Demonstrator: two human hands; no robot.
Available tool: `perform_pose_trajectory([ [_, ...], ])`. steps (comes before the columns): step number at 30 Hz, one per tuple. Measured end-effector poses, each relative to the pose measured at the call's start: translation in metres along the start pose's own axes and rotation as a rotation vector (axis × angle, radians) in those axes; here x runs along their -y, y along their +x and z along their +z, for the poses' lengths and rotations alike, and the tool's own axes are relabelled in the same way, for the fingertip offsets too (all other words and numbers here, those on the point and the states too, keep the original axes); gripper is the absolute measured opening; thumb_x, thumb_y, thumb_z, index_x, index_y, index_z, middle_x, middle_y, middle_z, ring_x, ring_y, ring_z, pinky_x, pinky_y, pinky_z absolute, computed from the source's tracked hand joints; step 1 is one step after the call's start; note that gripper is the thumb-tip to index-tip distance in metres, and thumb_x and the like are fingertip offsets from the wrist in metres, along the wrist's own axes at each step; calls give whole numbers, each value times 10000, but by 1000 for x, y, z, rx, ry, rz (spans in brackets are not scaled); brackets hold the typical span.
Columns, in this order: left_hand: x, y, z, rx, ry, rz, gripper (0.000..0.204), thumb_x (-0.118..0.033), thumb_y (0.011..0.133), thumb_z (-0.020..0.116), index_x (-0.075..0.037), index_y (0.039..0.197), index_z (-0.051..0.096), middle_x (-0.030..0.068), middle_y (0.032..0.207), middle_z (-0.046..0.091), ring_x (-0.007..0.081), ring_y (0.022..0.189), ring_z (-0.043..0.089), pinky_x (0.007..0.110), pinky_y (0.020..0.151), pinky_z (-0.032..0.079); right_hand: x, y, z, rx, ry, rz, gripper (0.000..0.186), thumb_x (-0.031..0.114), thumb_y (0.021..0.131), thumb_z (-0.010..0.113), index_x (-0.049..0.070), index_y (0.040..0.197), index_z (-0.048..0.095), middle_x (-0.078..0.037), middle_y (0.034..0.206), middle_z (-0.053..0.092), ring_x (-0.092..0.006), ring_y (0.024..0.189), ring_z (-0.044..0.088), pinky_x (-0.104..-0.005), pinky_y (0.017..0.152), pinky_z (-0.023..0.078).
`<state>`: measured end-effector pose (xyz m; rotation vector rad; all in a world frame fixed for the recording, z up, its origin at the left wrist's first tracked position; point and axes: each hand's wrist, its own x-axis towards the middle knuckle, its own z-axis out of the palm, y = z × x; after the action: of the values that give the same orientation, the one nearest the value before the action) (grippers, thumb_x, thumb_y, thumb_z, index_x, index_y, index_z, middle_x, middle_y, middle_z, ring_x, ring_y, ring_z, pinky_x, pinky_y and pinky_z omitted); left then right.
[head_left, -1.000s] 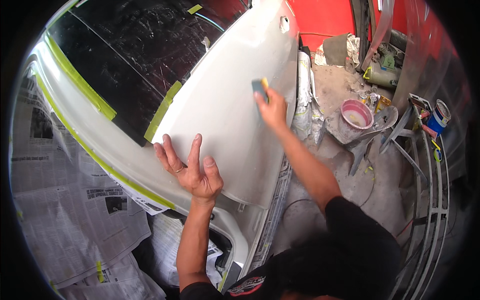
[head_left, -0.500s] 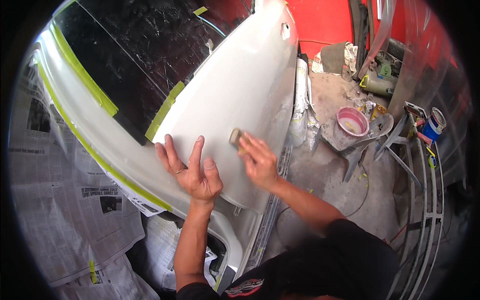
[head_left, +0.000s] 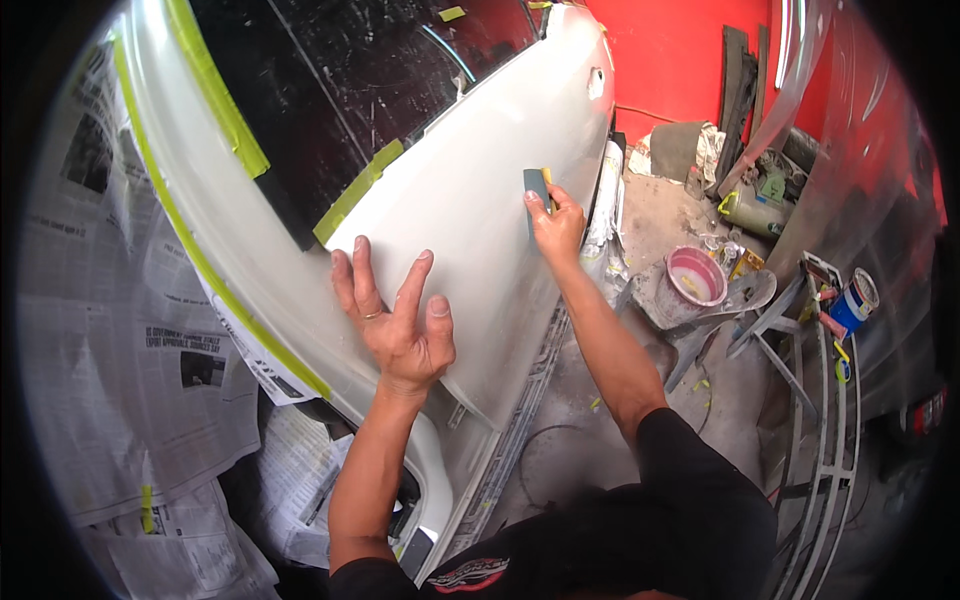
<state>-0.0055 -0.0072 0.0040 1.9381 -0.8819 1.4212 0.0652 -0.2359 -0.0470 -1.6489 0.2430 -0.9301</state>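
A white car door (head_left: 470, 220) stretches before me, its surface pale and slightly shiny. My left hand (head_left: 405, 325), fingers spread and a ring on one of them, is over the panel's near lower-left part and holds nothing. Farther along, my right hand (head_left: 558, 225) grips a sanding block (head_left: 537, 190) with a grey-green face and a yellowish part beside the fingers. The block is at the panel's right side. Strips of yellow-green masking tape (head_left: 360, 195) run along the edge of the dark window (head_left: 330, 90).
Newspaper (head_left: 150, 350) covers the car at left. A pink bucket (head_left: 697, 277) stands on a low stand to the right, near a metal rack (head_left: 825, 440) holding a blue can (head_left: 856, 300). A green cylinder (head_left: 752, 212) lies farther back by hanging plastic sheeting.
My right hand has moved up and to the right across the door with the sanding block, whose grey-green face now shows. The left hand stays spread. The whole view has shifted slightly.
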Motion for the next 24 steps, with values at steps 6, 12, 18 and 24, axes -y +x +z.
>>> perform_pose_trajectory([
  [6,4,-2,-3,2,-15,-21,341,-232,893,558,-95,1152,733,241,1528,358,414,1477,182,509,1197,150,-16,-77,19,-105,-19,-460,376,185,882,717,-6,1204,676,-224,1117,704,-287,1020,696,-377,910,524],
  [12,1,1,1,4,-32,-25,335,-221,880,572,-99,1146,736,226,1529,363,405,1482,166,508,1198,149,-8,-15,5,-144,-130,-204,338,245,908,672,-21,1116,677,-180,881,709,-249,794,673,-379,726,508],
  [18,5,-5,-3,-6,-29,-27,332,-202,877,565,-100,1143,736,216,1537,354,408,1482,163,512,1198,147,-10,-9,15,-113,-145,-282,377,247,901,674,-21,1166,662,-227,891,709,-283,778,688,-402,730,509],
  [24,4,-4,-5,6,-1,-34,343,-224,895,546,-94,1152,732,223,1537,350,416,1478,173,503,1197,152,-13,-35,21,-119,-54,-379,335,225,905,673,-14,1140,674,-153,864,719,-192,741,645,-355,684,505],
])
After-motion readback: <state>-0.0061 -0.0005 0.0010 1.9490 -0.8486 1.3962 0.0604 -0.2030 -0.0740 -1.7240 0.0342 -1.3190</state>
